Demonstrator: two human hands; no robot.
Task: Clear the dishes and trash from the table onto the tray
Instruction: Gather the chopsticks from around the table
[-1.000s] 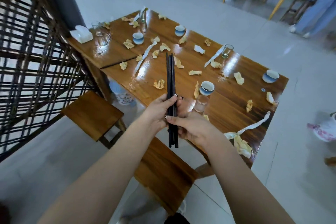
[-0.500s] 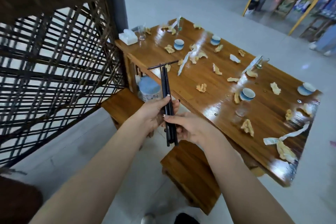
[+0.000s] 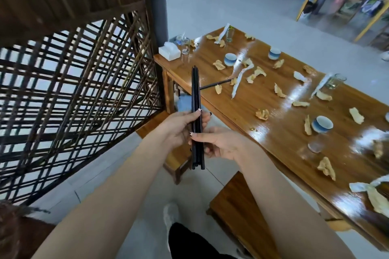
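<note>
A bundle of long black chopsticks (image 3: 196, 99) is held upright beside the glossy wooden tabletop (image 3: 280, 130), clamped by the curled fingers of the left hand (image 3: 179, 127) and right hand (image 3: 224, 143); a lone black chopstick (image 3: 214, 84) lies on the tabletop (touching a white paper strip (image 3: 239, 82)); blue-and-white ceramic cups (image 3: 230, 59) and crumpled tan napkins (image 3: 262, 114) are scattered beyond; a low wooden stool (image 3: 242, 212) stands below.

Wooden lattice screen (image 3: 73, 94), grey tiled floor (image 3: 242, 2)
</note>
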